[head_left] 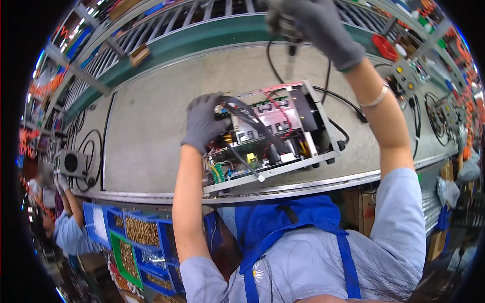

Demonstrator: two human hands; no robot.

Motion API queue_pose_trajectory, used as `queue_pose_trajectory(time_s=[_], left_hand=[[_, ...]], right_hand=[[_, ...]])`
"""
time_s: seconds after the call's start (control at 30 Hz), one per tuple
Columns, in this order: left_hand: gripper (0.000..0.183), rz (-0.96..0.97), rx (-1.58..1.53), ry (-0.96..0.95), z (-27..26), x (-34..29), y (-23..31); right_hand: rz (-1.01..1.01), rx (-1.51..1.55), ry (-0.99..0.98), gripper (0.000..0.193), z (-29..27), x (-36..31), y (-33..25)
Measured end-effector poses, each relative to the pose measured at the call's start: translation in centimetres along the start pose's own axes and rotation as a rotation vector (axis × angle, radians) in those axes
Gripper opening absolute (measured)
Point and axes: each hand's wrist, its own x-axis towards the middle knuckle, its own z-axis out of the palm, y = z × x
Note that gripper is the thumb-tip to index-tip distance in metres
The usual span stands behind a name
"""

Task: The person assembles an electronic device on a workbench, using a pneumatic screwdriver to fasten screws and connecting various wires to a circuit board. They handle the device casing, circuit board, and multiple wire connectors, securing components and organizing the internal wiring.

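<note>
An electronic unit [268,121] lies with its cover off on the bench in front of me, showing circuit boards, metal heat sinks and a fan end. My left hand [204,121], in a grey glove, grips its left end, with fingers and thumb by a bundle of black cables [247,113]. A loose cable with a white connector [260,178] hangs over the near frame rail. Above and beyond the unit, my gloved right hand [318,30] is raised and partly blurred. Its fingers close round a dark screwdriver [292,49], whose blurred shaft points down.
Black cords [348,101] trail right of the unit. A roller conveyor [177,17] runs along the far side, and a red tray [385,47] sits far right. Blue bins [141,231] of screws stand below the bench edge. At left, a co-worker [73,232] handles another unit [74,163].
</note>
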Motion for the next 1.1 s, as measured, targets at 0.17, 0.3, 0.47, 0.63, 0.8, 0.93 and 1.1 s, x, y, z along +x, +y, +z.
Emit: queue_pose_trajectory(time_s=[0.17, 0.3, 0.47, 0.63, 0.8, 0.93, 1.1], left_hand=[[0.064, -0.368, 0.149, 0.069, -1.6, -2.0, -1.0], [0.060, -0.721, -0.012, -0.207, -1.9, -3.4, -1.0], [0.049, -0.735, -0.266, -0.070, -0.4, -5.6, -3.1], [0.058, -0.777, -0.752, -0.050, 0.5, -6.0, -3.9], [0.061, -0.655, -0.556, -0.261, -1.5, -5.4, -4.2], [0.074, -0.701, -0.564, -0.535, -3.7, -4.0, -4.1], [0.075, -0.800, -0.543, -0.443, -3.4, -6.1, -2.4]], right_hand=[[0.457, -0.640, 0.067, 0.048, -10.8, -10.2, 2.8], [0.806, -1.248, 0.027, 0.036, -17.7, -23.4, 12.0], [0.685, -1.299, 0.020, 0.043, -15.9, -27.7, 15.1], [0.794, 0.035, 0.305, 0.050, -8.4, -23.4, 13.1], [0.834, -0.335, 0.008, 0.050, -4.6, -17.8, 9.7], [0.837, -0.038, -0.004, 0.052, -6.1, -16.2, 11.9], [0.663, 0.115, 0.164, 0.051, -8.0, -13.7, 18.3]])
